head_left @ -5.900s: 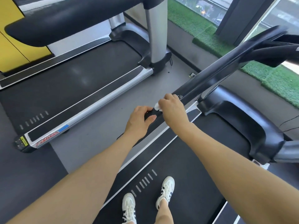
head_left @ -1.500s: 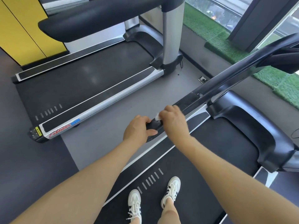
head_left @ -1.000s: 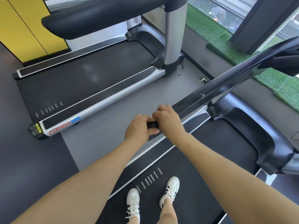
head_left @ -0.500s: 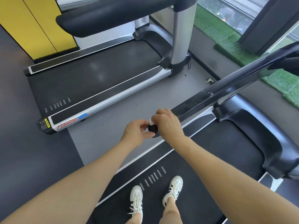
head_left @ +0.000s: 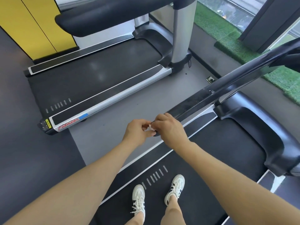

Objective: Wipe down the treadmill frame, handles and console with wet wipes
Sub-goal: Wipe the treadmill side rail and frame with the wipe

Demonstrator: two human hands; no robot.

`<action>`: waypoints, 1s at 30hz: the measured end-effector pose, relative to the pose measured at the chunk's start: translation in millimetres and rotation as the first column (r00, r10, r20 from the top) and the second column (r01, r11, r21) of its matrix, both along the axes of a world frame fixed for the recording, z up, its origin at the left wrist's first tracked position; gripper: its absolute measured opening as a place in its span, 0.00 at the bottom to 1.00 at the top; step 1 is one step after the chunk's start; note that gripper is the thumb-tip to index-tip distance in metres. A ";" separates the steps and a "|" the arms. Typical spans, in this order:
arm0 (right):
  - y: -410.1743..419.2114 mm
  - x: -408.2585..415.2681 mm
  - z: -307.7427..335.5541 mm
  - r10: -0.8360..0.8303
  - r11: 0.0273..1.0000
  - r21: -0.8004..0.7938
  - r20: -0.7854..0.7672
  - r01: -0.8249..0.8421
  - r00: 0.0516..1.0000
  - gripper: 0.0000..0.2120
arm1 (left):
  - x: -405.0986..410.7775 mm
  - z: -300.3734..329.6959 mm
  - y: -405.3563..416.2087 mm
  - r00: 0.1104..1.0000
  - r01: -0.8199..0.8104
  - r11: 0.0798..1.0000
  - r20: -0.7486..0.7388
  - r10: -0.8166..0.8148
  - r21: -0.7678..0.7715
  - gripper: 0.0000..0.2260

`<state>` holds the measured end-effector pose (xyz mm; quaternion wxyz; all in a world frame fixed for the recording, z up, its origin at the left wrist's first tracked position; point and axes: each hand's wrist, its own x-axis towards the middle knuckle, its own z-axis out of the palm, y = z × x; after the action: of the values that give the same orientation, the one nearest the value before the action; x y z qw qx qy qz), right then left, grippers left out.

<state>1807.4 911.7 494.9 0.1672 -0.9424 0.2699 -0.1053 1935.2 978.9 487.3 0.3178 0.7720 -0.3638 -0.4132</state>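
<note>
both hands meet at the handrail's near end: right hand curls over it, left hand pinches the small wet wipe. at centre, toward 12 o'clock from the shoes. so bunched, it may slip or skip the underside.

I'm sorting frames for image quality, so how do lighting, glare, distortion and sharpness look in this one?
Head view: daylight enters from the windows at upper right; pale glare patches sit on the neighbouring treadmill's belt; wide-angle distortion bows the handrail and stretches the forearms at the bottom edge; the wet wipe between the left hand and right hand is small and soft-edged.
</note>
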 end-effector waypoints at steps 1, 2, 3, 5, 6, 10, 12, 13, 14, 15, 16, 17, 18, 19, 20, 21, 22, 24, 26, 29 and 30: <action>-7.7 -3.9 1.1 0.029 0.999 -0.016 -0.012 -0.029 1.000 0.10 | 0.1 1.1 0.5 1.000 0.001 1.000 0.002 -0.001 -0.001 0.15; -18.0 -8.7 3.7 0.031 0.999 -0.035 -0.032 -0.032 0.999 0.10 | 0.4 1.7 0.4 1.000 -0.003 1.000 0.003 0.003 -0.006 0.16; -29.9 -14.3 4.6 -0.007 0.998 -0.064 -0.034 0.005 0.999 0.10 | 0.1 1.5 0.4 1.000 0.000 1.000 0.005 0.000 -0.008 0.16; -47.6 -23.4 4.8 -0.143 0.986 -0.088 0.012 0.143 0.990 0.10 | -1.3 1.7 0.3 1.000 0.010 1.000 0.017 -0.010 -0.012 0.17; -48.1 -23.7 3.4 -0.203 0.975 -0.082 0.041 0.205 0.978 0.11 | -2.1 1.9 0.7 1.000 0.014 1.000 0.024 -0.014 -0.008 0.17; -7.8 -7.6 -1.5 -0.177 0.983 -0.024 0.101 0.180 0.979 0.11 | -4.0 5.7 0.8 0.999 0.023 1.000 0.039 -0.024 0.004 0.15; 3.4 -8.4 -0.8 -0.048 0.999 -0.004 0.061 0.048 0.997 0.09 | -4.0 8.0 -0.1 0.998 0.040 0.999 0.047 -0.041 0.009 0.13; -1.1 -10.8 0.6 -0.013 1.000 -0.006 0.032 0.013 0.999 0.10 | -4.2 9.4 0.0 0.997 0.048 0.999 0.053 -0.048 0.015 0.13; -9.8 -14.2 1.0 -0.003 1.000 -0.019 0.012 0.003 1.000 0.11 | -4.6 11.0 0.4 0.997 0.053 0.998 0.060 -0.054 0.021 0.13; -20.1 -18.8 1.0 -0.023 0.999 -0.045 0.011 0.023 1.000 0.11 | -5.0 12.0 1.0 0.996 0.057 0.998 0.066 -0.058 0.026 0.13; -29.3 -23.8 1.4 -0.075 0.995 -0.070 0.027 0.077 0.997 0.10 | -5.4 11.7 1.5 0.996 0.056 0.998 0.067 -0.058 0.029 0.13; -35.2 -27.7 2.1 -0.145 0.985 -0.082 0.052 0.149 0.988 0.10 | -6.1 11.0 1.8 0.997 0.051 0.998 0.065 -0.053 0.026 0.14; -36.0 -29.5 2.0 -0.210 0.973 -0.079 0.077 0.216 0.975 0.11 | -6.8 11.2 2.3 0.997 0.046 0.999 0.061 -0.047 0.024 0.14; -31.7 -28.4 1.1 -0.252 0.963 -0.077 0.097 0.259 0.963 0.11 | -7.6 12.1 2.7 0.997 0.044 0.999 0.062 -0.045 0.024 0.14; -24.2 -24.9 -0.2 -0.260 0.960 -0.076 0.109 0.269 0.959 0.11 | -8.0 12.5 2.5 0.997 0.042 0.999 0.066 -0.043 0.026 0.14; -15.4 -19.9 -2.3 -0.232 0.967 -0.077 0.112 0.241 0.966 0.12 | -7.8 12.8 1.7 0.996 0.043 0.999 0.073 -0.045 0.028 0.13; -7.0 -15.1 -4.5 -0.181 0.978 -0.081 0.111 0.191 0.977 0.12 | -7.4 13.5 1.3 0.995 0.049 0.998 0.083 -0.051 0.029 0.13; -1.1 -11.8 -4.9 -0.098 0.992 -0.067 0.081 0.104 0.992 0.13 | -7.2 15.5 0.1 0.991 0.073 0.997 0.108 -0.076 0.034 0.11; -7.8 -14.7 -3.2 -0.066 0.996 -0.060 0.036 0.068 0.997 0.12 | -6.6 17.7 -1.6 0.984 0.100 0.993 0.143 -0.108 0.066 0.10; -18.8 -24.7 3.2 -0.111 0.994 0.004 -0.059 0.112 0.992 0.09 | -7.6 22.0 -5.6 0.964 0.131 0.979 0.209 -0.162 0.154 0.11; -22.6 -28.5 5.5 -0.152 0.988 0.028 -0.064 0.154 0.986 0.08 | -8.8 23.0 -8.7 0.958 0.140 0.977 0.227 -0.175 0.164 0.12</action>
<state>1779.0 889.2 500.3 0.1657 -0.9188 0.3483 -0.0840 1926.4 970.2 510.3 0.1801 0.8058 -0.4289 -0.3664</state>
